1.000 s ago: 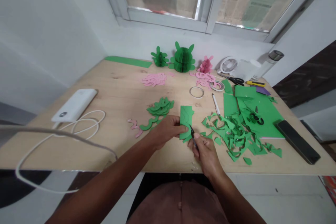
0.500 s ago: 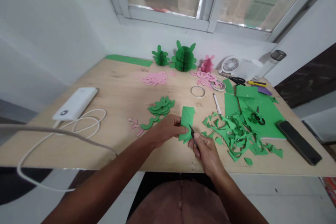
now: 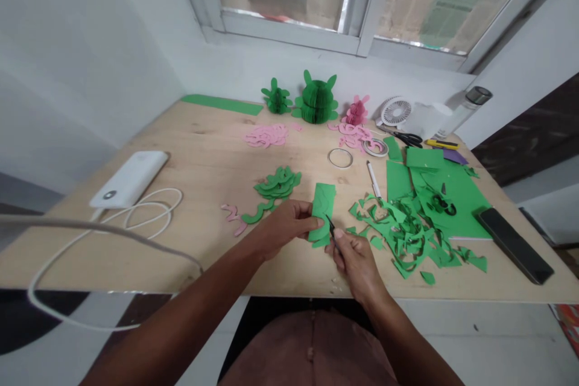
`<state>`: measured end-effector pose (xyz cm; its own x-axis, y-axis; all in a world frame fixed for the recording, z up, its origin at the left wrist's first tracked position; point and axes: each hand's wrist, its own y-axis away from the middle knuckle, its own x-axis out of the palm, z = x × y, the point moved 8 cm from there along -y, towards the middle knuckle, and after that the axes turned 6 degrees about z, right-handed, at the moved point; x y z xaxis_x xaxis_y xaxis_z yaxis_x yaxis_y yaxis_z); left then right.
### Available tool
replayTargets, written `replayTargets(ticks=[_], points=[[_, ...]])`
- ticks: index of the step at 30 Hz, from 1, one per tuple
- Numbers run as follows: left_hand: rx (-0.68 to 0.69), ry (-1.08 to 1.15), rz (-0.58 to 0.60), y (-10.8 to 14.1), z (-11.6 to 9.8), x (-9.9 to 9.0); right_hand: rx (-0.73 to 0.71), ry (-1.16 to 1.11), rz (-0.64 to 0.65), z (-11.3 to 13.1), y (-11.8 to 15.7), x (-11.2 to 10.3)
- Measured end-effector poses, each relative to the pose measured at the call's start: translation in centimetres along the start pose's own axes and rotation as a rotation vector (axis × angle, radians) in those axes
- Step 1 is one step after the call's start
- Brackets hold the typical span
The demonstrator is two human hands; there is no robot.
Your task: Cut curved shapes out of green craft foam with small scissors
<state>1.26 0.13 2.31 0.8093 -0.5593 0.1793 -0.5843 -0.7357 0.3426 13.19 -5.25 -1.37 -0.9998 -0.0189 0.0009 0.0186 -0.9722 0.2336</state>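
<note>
My left hand (image 3: pixel 296 221) pinches a strip of green paper (image 3: pixel 324 198) with a curved outline drawn on it. A pair of small dark scissors (image 3: pixel 332 226) is in my right hand (image 3: pixel 355 256), fingers wrapped round the handles. The blades meet the right edge of the paper, where a curved cut shows near my left thumb. Just beyond my left hand lie a pile of green wavy paper cutouts (image 3: pixel 279 182), a single green curved piece (image 3: pixel 257 213) and a pink paper piece (image 3: pixel 234 217).
Green scraps (image 3: pixel 409 229) and green sheets (image 3: pixel 470 208) spread on the right, beside a dark phone-like slab (image 3: pixel 515 246). A white pen (image 3: pixel 373 179) and a ring (image 3: pixel 340 158) lie ahead. Paper figures (image 3: pixel 318 102) stand at the back. A white power bank (image 3: pixel 129 179) with a cable sits left.
The lower cut flap of the green paper hangs slightly differently by the blades. Both hands stay almost in the same place.
</note>
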Motion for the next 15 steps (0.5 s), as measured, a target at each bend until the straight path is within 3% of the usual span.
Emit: replayTargets(ticks=[4,15], points=[[0.021,-0.041,-0.064,-0.20,0.43,-0.75,-0.002,-0.006,0.007,-0.05,-0.05,0.11],[0.037,-0.061,-0.031,-0.30,-0.13,-0.37,0.004,-0.011,0.005,0.17,-0.01,0.26]])
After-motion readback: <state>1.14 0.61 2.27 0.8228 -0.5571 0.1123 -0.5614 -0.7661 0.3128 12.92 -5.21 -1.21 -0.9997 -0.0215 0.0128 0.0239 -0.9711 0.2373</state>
